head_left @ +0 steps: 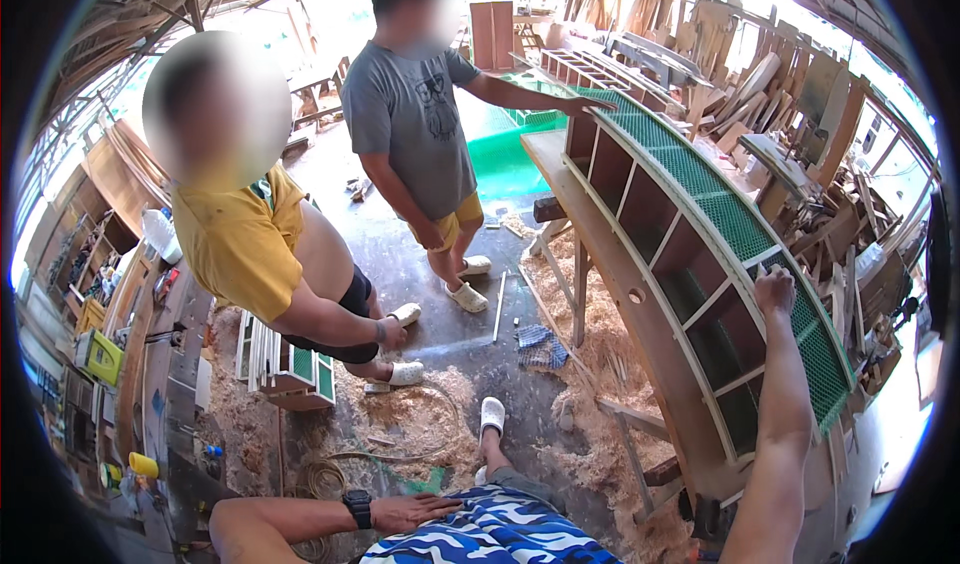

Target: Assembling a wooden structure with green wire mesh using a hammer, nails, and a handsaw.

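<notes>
My left hand (415,511) lies flat against the blue, white and dark patterned shirt (500,526) at my waist, fingers stretched out and nothing in them. At the right, my right arm reaches out over a long wooden cabinet (655,207) that lies on a workbench. Its frame is pale, its open compartments are dark red-brown and green, and green mesh (720,206) covers its upper face. My right hand (775,289) rests on that mesh near a pale crosspiece, fingers curled in. What they hold, if anything, is hidden.
A person in a grey T-shirt (420,124) touches the cabinet's far end; another in a yellow shirt (240,239) stands at left. A smaller green-panelled cabinet (300,379), wood shavings (410,419) and a coiled hose (325,479) lie on the floor. Scrap boards (740,114) are piled at right.
</notes>
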A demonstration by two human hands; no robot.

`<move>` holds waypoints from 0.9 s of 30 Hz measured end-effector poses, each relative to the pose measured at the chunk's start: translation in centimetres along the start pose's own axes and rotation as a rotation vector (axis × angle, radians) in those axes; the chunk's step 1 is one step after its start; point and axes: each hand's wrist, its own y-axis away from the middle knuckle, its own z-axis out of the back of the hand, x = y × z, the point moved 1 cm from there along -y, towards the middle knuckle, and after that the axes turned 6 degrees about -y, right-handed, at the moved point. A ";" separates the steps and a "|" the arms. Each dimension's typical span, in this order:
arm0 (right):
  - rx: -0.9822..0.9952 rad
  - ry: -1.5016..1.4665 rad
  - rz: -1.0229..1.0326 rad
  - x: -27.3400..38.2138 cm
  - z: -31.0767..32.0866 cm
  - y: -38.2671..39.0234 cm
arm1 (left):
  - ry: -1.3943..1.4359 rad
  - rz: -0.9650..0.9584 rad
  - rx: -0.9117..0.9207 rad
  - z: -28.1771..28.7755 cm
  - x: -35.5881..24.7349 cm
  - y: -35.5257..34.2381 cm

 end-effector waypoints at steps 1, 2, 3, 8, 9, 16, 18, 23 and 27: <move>-0.011 -0.017 -0.005 0.0 0.0 -0.1 | -0.022 -0.024 -0.034 0.1 -0.2 0.0; -0.038 -0.026 -0.037 0.0 -0.1 -0.1 | -0.039 -0.053 -0.070 0.2 -0.4 0.0; -0.012 -0.022 -0.009 0.0 -0.2 -0.2 | -0.030 -0.053 -0.062 0.2 -0.5 -0.1; 0.017 0.011 -0.006 -0.2 -0.3 -0.4 | -0.078 -0.015 -0.070 0.3 -1.3 -0.2; -0.010 0.010 -0.021 -0.2 -0.3 -0.3 | -0.108 -0.006 -0.089 0.3 -1.4 -0.2; -0.004 0.016 -0.020 0.1 -0.3 -0.3 | -0.091 0.014 -0.107 0.3 -1.7 -0.3; 0.025 0.017 -0.002 0.0 -0.5 -0.4 | -0.065 0.019 -0.097 0.3 -1.7 -0.4; 0.023 0.020 0.006 -0.3 -0.9 -0.7 | -0.078 0.017 -0.091 0.4 -1.5 -0.4; -0.003 -0.010 0.003 -0.6 -1.4 -0.9 | -0.068 -0.007 -0.118 0.5 -1.1 -0.4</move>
